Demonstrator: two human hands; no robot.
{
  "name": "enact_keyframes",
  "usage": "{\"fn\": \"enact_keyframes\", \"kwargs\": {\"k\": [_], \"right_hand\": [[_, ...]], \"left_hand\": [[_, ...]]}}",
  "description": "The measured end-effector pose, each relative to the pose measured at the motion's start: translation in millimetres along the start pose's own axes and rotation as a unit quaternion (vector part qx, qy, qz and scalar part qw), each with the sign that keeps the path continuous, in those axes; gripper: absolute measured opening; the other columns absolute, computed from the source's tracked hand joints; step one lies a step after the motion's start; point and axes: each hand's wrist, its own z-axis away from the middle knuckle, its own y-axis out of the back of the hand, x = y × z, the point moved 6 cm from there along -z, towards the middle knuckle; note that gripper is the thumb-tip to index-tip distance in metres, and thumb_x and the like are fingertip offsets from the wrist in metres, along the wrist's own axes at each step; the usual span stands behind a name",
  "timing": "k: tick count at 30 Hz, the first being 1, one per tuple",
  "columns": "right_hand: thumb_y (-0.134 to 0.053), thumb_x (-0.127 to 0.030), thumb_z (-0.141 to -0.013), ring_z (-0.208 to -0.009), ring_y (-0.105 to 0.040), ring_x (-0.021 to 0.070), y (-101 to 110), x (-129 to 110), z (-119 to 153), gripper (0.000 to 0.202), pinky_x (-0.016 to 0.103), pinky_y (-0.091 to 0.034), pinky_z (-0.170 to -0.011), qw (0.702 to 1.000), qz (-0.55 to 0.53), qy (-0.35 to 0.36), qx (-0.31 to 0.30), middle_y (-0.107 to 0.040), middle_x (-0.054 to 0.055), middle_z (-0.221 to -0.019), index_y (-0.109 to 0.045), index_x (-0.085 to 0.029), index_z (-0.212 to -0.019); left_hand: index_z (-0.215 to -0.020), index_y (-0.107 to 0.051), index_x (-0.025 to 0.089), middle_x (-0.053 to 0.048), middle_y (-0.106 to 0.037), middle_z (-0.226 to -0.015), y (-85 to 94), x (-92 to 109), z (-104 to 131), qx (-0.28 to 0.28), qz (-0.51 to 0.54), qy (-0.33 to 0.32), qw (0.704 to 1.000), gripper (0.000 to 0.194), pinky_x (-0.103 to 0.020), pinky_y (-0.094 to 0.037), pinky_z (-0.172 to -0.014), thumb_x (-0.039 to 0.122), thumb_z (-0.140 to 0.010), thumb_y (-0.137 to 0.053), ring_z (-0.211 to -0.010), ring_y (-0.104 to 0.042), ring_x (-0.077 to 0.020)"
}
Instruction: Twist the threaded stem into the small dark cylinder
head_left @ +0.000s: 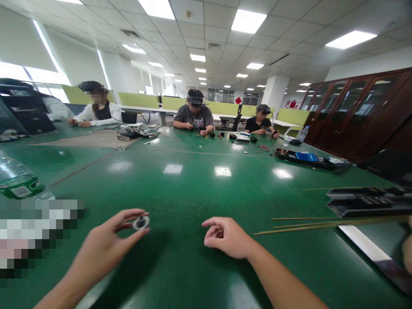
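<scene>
Over the green surface [193, 189], we hold a small round part [140, 222], pale-rimmed with a dark middle, pinched between the thumb and fingers of our left hand [101, 241], while our right hand [230, 237] hangs partly open beside it, well apart from the part, its fingers loosely curled. To our right lie several thin rods [322, 224] and a dark grooved piece [357, 208], and a clear bottle [19, 182] stands at our left; across from us, three people sit along the far edges.
</scene>
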Motion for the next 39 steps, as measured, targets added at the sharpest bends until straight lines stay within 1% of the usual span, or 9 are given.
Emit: {"fn": "enact_keyframes", "kwargs": {"k": [2,4,6,9,13,16,19,25,39], "right_hand": [[-0.077,-0.027,-0.077,-0.077,-0.068,0.0159,9.3,-5.2,0.8,0.048,0.028,-0.053,-0.072,0.998,0.044,0.02,0.05,-0.073,0.005,-0.091,-0.063,-0.018,-0.122],[-0.078,-0.026,-0.075,-0.075,-0.067,0.0157,17.5,-11.5,2.8,0.05,0.029,-0.053,-0.072,0.989,0.107,0.043,0.097,-0.072,0.004,-0.092,-0.062,-0.019,-0.122],[-0.079,-0.025,-0.073,-0.076,-0.067,0.0162,21.5,-16.3,4.7,0.051,0.03,-0.052,-0.075,0.977,0.161,0.06,0.122,-0.071,0.003,-0.094,-0.062,-0.021,-0.121],[-0.079,-0.025,-0.072,-0.085,-0.066,0.0188,20.2,-19.7,5.3,0.053,0.031,-0.051,-0.08,0.965,0.209,0.078,0.135,-0.071,0.003,-0.099,-0.062,-0.024,-0.122],[-0.081,-0.029,-0.071,-0.09,-0.065,0.0208,11.1,-20.5,2.9,0.056,0.033,-0.049,-0.083,0.962,0.23,0.083,0.122,-0.07,0.004,-0.103,-0.062,-0.025,-0.124],[-0.081,-0.03,-0.072,-0.09,-0.065,0.0208,7.8,-24.3,2.2,0.049,0.033,-0.048,-0.084,0.961,0.228,0.092,0.125,-0.07,0.003,-0.102,-0.065,-0.025,-0.118],[-0.081,-0.028,-0.073,-0.089,-0.065,0.0202,7.6,-29.3,2.7,0.043,0.032,-0.048,-0.083,0.96,0.224,0.105,0.13,-0.071,0.003,-0.1,-0.067,-0.025,-0.113],[-0.079,-0.023,-0.074,-0.088,-0.065,0.0186,4.2,-31.6,3.6,0.034,0.03,-0.047,-0.082,0.957,0.232,0.122,0.126,-0.072,0.001,-0.098,-0.07,-0.025,-0.107],[-0.072,-0.023,-0.083,-0.084,-0.068,0.0174,0.9,-27.5,3.1,0.017,0.027,-0.047,-0.078,0.955,0.229,0.146,0.121,-0.075,0.0,-0.094,-0.074,-0.024,-0.1]], "left_hand": [[-0.118,-0.065,0.021,-0.007,-0.072,-0.109,-41.9,26.0,-18.2,-0.077,0.042,-0.055,0.995,0.036,-0.036,-0.059,-0.084,0.039,-0.087,-0.067,-0.093,-0.071,-0.023],[-0.121,-0.064,0.023,-0.008,-0.069,-0.113,-75.2,58.1,-27.7,-0.108,0.056,-0.151,0.981,0.031,-0.038,-0.055,-0.091,0.032,-0.091,-0.063,-0.103,-0.066,-0.0228],[-0.129,-0.06,0.024,-0.009,-0.067,-0.118,-99.0,79.2,-28.0,-0.124,0.056,-0.223,0.965,0.036,-0.039,-0.053,-0.094,0.026,-0.093,-0.059,-0.108,-0.061,-0.0228],[-0.142,-0.048,0.026,-0.01,-0.064,-0.119,-118.2,82.2,-20.9,-0.135,0.055,-0.252,0.957,0.049,-0.042,-0.051,-0.097,0.02,-0.094,-0.057,-0.111,-0.058,-0.0233],[-0.132,-0.056,0.024,-0.009,-0.064,-0.11,-121.3,63.2,-17.4,-0.119,0.082,-0.204,0.968,0.044,-0.038,-0.054,-0.09,0.019,-0.089,-0.063,-0.104,-0.059,-0.0223],[-0.119,-0.064,0.024,-0.008,-0.067,-0.106,-119.8,62.8,-16.6,-0.113,0.094,-0.235,0.961,0.032,-0.039,-0.054,-0.089,0.018,-0.087,-0.065,-0.102,-0.06,-0.0229],[-0.124,-0.063,0.025,-0.009,-0.068,-0.111,-120.7,66.3,-14.0,-0.117,0.102,-0.27,0.95,0.037,-0.039,-0.054,-0.091,0.016,-0.088,-0.063,-0.104,-0.061,-0.0229],[-0.134,-0.057,0.026,-0.009,-0.068,-0.111,-127.8,59.9,-6.1,-0.13,0.111,-0.249,0.953,0.045,-0.033,-0.054,-0.087,0.019,-0.09,-0.064,-0.099,-0.065,-0.0202],[-0.118,-0.063,0.026,-0.004,-0.069,-0.108,-133.2,59.7,-4.7,-0.146,0.13,-0.212,0.957,0.028,-0.031,-0.052,-0.088,0.023,-0.09,-0.066,-0.098,-0.064,-0.0176]]}}
